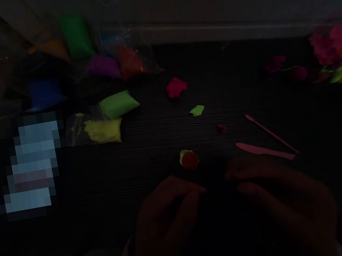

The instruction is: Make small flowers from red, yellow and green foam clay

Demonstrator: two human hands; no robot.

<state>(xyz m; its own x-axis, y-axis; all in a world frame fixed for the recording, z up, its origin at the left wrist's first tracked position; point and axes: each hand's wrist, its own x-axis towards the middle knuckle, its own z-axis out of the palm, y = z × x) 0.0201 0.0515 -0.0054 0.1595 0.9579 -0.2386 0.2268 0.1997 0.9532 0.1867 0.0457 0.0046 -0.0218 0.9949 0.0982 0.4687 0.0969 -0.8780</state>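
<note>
The scene is very dark. My left hand (170, 216) is low in the middle, its thumb and forefinger pinched together; whatever may be between the tips is too dark to make out. To its right, my right hand (289, 199) has thumb and forefinger slightly apart, and nothing shows between them. Just beyond the left fingertips lies a round red clay piece (190, 160) partly over a yellow-green clay piece (183, 154). A small red clay bit (222, 128) lies farther out. Beyond the right hand rest a pink plastic knife (262, 150) and a thin pink stick tool (271, 133).
A light green lump (197, 110) and a crimson lump (176, 87) lie on the dark table (155, 135). Several bagged clay colours, including a green pack (77, 36) and yellow clay (105, 130), stand back left. A blurred bright screen (32, 165) is left; pink clay flowers (335, 44) are right.
</note>
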